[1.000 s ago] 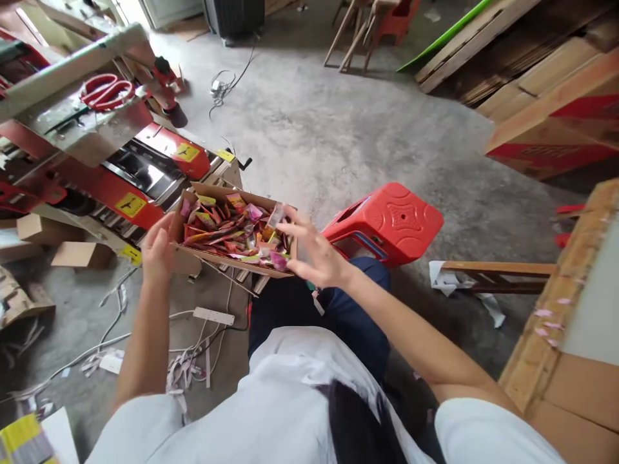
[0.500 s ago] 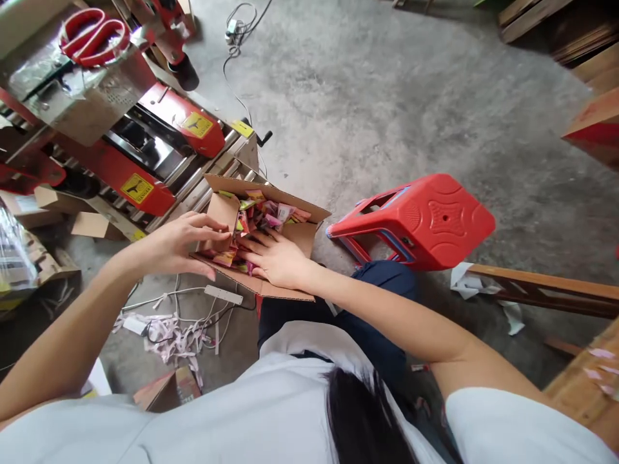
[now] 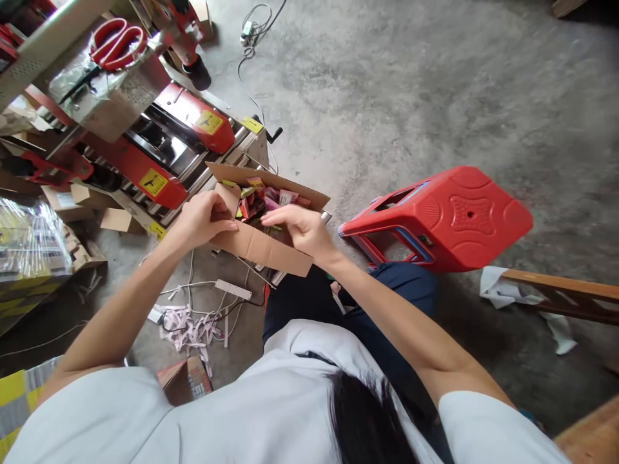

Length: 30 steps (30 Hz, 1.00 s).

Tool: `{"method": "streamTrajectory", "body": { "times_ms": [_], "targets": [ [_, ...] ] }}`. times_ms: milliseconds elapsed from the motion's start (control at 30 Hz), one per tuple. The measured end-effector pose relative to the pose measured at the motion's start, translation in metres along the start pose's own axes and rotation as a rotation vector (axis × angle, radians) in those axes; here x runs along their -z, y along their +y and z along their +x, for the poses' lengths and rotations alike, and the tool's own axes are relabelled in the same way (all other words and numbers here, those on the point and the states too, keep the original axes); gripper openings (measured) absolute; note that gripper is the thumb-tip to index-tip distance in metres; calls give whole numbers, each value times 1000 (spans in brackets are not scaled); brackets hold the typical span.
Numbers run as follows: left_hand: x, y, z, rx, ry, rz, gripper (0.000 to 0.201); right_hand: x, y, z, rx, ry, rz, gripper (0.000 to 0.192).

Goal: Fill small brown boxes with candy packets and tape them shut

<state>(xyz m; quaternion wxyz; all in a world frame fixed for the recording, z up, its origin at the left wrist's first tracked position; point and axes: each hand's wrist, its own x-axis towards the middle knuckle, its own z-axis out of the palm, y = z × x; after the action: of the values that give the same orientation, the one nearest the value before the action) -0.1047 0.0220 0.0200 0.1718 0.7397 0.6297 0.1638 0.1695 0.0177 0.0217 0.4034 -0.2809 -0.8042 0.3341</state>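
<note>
Hands work at an open cardboard box [image 3: 264, 248] of bright sachets [image 3: 268, 198], seen from a camera worn on the person's head. The left hand [image 3: 203, 218] is curled shut on the box's left end flap [image 3: 227, 196], fingers wrapped over its edge and thumb pressed against the near side panel. The right hand [image 3: 302, 227] lies partly open over the box's near rim, fingers spread and bent down toward the packets inside; whether it pinches one cannot be told from this angle. The box sits between the two hands, just in front of the person's knees, its far flap standing up beyond the fingertips.

Beyond the left hand runs a red and steel machine [image 3: 159, 145] with yellow warning labels, and red-handled scissors [image 3: 116, 42] rest on its upper shelf, well apart from the hands. To the right of the right hand a red plastic stool [image 3: 449, 216] lies tipped on its side on the concrete floor [image 3: 387, 96]. Below the left forearm a white power strip [image 3: 233, 289] and a tangle of cables and paper strips [image 3: 188, 325] lie on the ground. A wooden bar [image 3: 561, 287] lies farther right, past the stool.
</note>
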Motion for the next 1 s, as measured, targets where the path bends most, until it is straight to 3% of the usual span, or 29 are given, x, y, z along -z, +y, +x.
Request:
{"method": "streamTrajectory", "body": {
  "times_ms": [67,133,233,300,433,533,600,733,833,900,933,1000],
  "targets": [
    [-6,4,-8,36,87,71,45,10,-18,4,-54,151,-177,41],
    [-14,12,-15,-9,170,75,57,17,-30,11,-103,175,-438,41],
    [-29,32,-21,-188,211,-13,67,17,-35,18,-191,22,-752,59],
    [-39,47,-21,-264,209,-37,66,16,-34,19,-241,-73,-830,65],
    [-49,66,-12,-312,139,40,56,27,-38,21,-275,-175,-735,54],
    [-50,68,-3,-314,72,101,45,37,-43,24,-287,-247,-637,44],
    [-52,66,0,-284,77,125,41,36,-43,19,-261,-288,-624,47],
    [-61,55,-14,-197,153,97,32,16,-30,-12,-155,-361,-619,76],
    [-59,44,-32,-162,358,20,29,5,-17,-34,-153,-347,-619,89],
    [-46,38,-36,-174,395,43,54,4,-11,-39,-150,-349,-606,88],
    [-36,35,-33,-208,337,84,75,5,-9,-39,-140,-353,-601,87],
    [-14,32,-21,-332,114,185,111,8,-8,-36,-115,-364,-594,85]
  ]
}}
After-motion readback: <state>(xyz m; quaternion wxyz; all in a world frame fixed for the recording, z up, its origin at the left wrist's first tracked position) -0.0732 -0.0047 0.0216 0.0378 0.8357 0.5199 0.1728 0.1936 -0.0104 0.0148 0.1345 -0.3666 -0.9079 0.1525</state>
